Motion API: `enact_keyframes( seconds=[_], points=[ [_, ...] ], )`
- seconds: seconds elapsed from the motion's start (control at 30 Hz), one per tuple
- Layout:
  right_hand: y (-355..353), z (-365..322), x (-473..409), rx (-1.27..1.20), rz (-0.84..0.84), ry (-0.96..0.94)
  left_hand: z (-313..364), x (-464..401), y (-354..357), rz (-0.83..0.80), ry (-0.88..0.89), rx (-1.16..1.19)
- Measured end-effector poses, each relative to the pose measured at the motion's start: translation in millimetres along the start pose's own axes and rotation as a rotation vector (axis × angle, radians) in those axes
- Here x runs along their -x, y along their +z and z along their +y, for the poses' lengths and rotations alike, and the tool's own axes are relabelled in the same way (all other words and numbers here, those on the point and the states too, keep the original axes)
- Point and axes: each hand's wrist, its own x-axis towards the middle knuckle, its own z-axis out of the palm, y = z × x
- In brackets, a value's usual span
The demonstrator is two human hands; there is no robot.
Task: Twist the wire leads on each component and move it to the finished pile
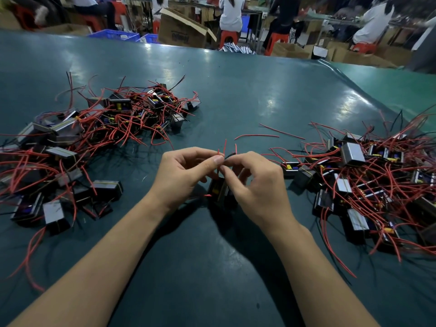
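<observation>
Head view, centre of the frame: a small black component (218,191) with a yellow mark on its side hangs just above the green table (236,95), between the two hands and a little below them. Its wire leads (225,147), thin red ones and at least one black, rise from it into the fingertips, and their free ends poke up above the hands.

The left hand (186,175) comes in from the lower left with the forearm stretched diagonally across the table. Its thumb and forefinger are curled and pinch the leads at the top, the thumbnail facing the camera. The right hand (257,182) comes in from the lower right, its fingers bent inward, with thumb and forefinger pinching the same leads right beside the left thumb. The two pinches touch or nearly touch.

The hands cover most of the component's upper part, and where the leads join its body cannot be seen. Whether the leads are twisted together inside the pinch cannot be told.

At the left of the frame lies a large pile (94,135) of similar black blocks with grey metal faces and tangled red wires; its left edge is cut off by the frame. Another pile (368,185) fills the right side and is cut off there too. A few loose red wires (259,136) lie on the table between the piles, above the hands.

Along the top of the frame, seated people, red stools (227,36), cardboard boxes (181,29) and blue crates (113,35) are blurred.
</observation>
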Motion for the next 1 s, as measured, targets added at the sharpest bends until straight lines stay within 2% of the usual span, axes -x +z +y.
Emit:
enact_keyframes(
  seconds=[0.17,0.37,0.53,0.77,0.87,1.0],
  points=[
    [3.6,-7.3,0.4,-0.301,-0.051,0.295,-0.1,1.4,-0.2,0.005,0.015,0.01],
    [0.7,-8.1,-5.0,-0.751,-0.06,0.549,3.3,2.1,2.8,0.025,0.084,0.041],
    [-0.2,-6.2,-6.6,-0.758,-0.086,0.528,3.5,4.4,4.5,-0.066,0.098,0.062],
    [-7.1,-1.7,-10.6,-0.872,-0.202,0.6,3.1,5.5,5.9,-0.122,0.079,0.036],
    [-6.7,-1.0,-10.6,-0.84,-0.105,0.556,4.0,6.2,7.2,-0.11,0.08,0.017],
    [-3.9,0.0,-6.9,-0.663,0.003,0.423,1.7,6.4,8.1,-0.06,0.106,-0.057]
  ],
)
